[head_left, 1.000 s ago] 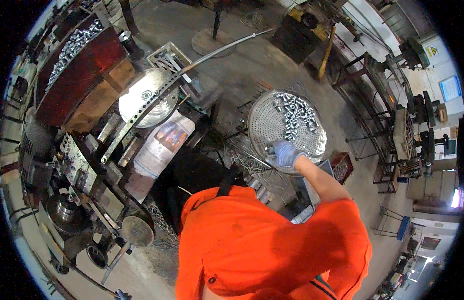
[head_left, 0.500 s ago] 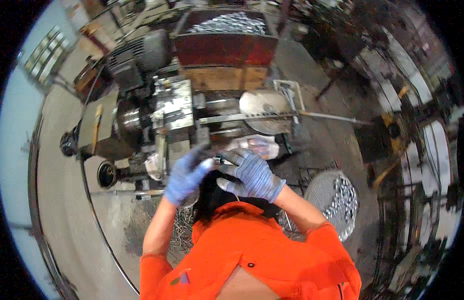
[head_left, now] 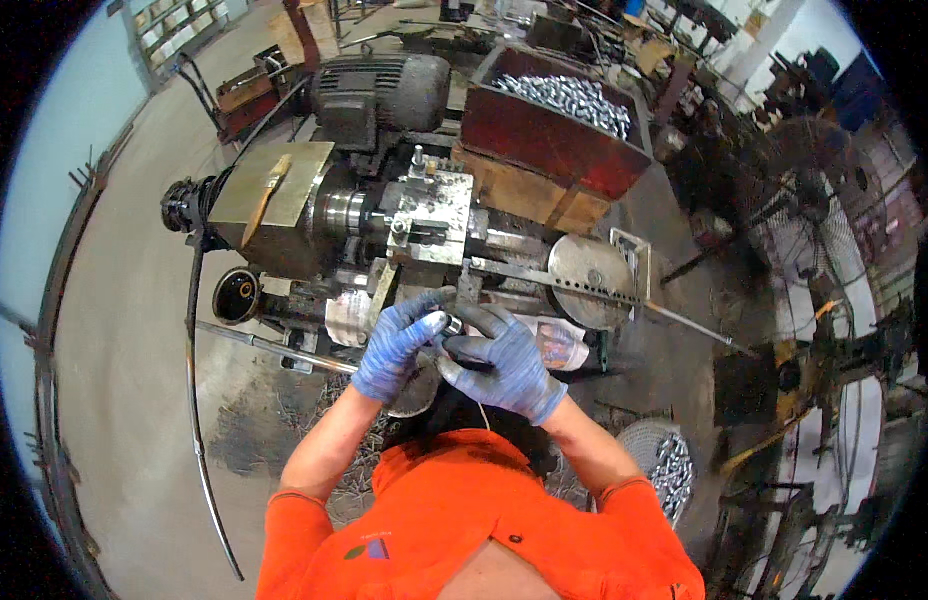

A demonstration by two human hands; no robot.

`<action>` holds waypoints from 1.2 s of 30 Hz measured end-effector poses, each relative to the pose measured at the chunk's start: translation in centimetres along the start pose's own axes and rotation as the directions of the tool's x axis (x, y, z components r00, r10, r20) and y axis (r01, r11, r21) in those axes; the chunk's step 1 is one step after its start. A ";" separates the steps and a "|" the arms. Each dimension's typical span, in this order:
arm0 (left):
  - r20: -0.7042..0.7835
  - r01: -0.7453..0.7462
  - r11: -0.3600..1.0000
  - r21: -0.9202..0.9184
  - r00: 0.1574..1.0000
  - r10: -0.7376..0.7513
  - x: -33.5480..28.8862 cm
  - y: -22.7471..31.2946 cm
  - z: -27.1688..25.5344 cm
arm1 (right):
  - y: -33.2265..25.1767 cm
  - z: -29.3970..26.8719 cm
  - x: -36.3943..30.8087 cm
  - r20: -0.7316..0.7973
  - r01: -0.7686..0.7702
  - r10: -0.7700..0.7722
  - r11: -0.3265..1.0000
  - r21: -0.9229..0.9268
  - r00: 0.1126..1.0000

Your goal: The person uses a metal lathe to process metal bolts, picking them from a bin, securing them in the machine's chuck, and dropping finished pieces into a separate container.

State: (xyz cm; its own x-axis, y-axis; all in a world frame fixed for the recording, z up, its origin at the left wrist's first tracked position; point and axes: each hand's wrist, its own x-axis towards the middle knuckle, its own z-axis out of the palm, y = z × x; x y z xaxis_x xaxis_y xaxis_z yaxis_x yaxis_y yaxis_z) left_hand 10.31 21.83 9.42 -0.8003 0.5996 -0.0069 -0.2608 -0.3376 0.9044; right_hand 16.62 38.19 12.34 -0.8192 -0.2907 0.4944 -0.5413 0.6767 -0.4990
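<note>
Both my hands wear blue knit gloves with dark, soiled fingertips, and they meet in front of my chest. A small shiny metal cylinder (head_left: 453, 325) with a dark end sits between them. My left hand (head_left: 397, 345) pinches it from one side with thumb and fingers. My right hand (head_left: 509, 364) has its fingers curled against the other side. The fingers cover part of the piece, so its full shape is hidden. Just beyond my hands stands a lathe-like machine with a bright metal block (head_left: 432, 215) and a perforated flat bar (head_left: 564, 280).
A red bin (head_left: 554, 140) full of shiny metal pieces stands behind the machine, near a large motor (head_left: 382, 95). A brush (head_left: 267, 200) lies on the gearbox cover (head_left: 304, 165). To my right is a round basket (head_left: 639, 436) of metal pieces; a fan (head_left: 799, 200) stands farther off.
The view has swung, so the machine and bin appear farther right and tilted. My hands have come closer together around the metal cylinder, which shows more plainly.
</note>
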 end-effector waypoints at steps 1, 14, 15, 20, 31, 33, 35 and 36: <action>-0.042 -0.015 1.000 0.013 0.999 0.015 0.1 -0.1 -0.1 | 0.0 0.1 0.3 -0.047 0.021 -0.021 1.000 0.019 0.999; -0.355 0.493 -0.115 0.862 0.750 0.558 -15.5 11.2 -18.8 | 4.4 5.4 17.5 0.483 0.183 0.094 0.849 -0.495 0.870; -0.405 0.610 -0.271 0.745 0.735 0.544 -17.8 11.1 -20.7 | 5.0 6.5 18.5 0.528 0.194 0.151 0.819 -0.541 0.836; -0.687 0.779 -0.102 0.619 0.599 0.411 -26.6 7.3 -25.5 | 6.6 8.6 19.8 0.555 0.177 0.161 0.845 -0.505 0.816; -0.781 0.866 -0.063 0.496 0.476 0.404 -27.4 4.4 -24.2 | 7.3 9.0 20.6 0.587 0.015 0.197 0.942 -0.336 0.785; -0.774 0.864 -0.049 0.501 0.473 0.420 -28.1 4.0 -23.9 | 7.1 8.9 20.7 0.583 -0.041 0.231 0.946 -0.321 0.779; -0.767 0.867 -0.034 0.498 0.458 0.450 -28.5 3.6 -23.9 | 6.8 9.1 21.0 0.577 -0.086 0.315 0.917 -0.389 0.754; -0.769 0.875 -0.029 0.484 0.441 0.463 -28.7 3.1 -24.1 | 5.9 9.1 21.4 0.574 -0.105 0.353 0.902 -0.419 0.739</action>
State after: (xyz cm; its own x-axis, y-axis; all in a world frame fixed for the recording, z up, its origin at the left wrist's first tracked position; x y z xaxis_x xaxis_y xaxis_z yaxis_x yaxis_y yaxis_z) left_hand 19.44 -13.94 2.17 -0.8887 -0.4501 0.0872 -0.4312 0.8853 0.1741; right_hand -5.79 29.82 13.51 -0.9050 -0.3647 -0.2193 -0.3230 0.9242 -0.2037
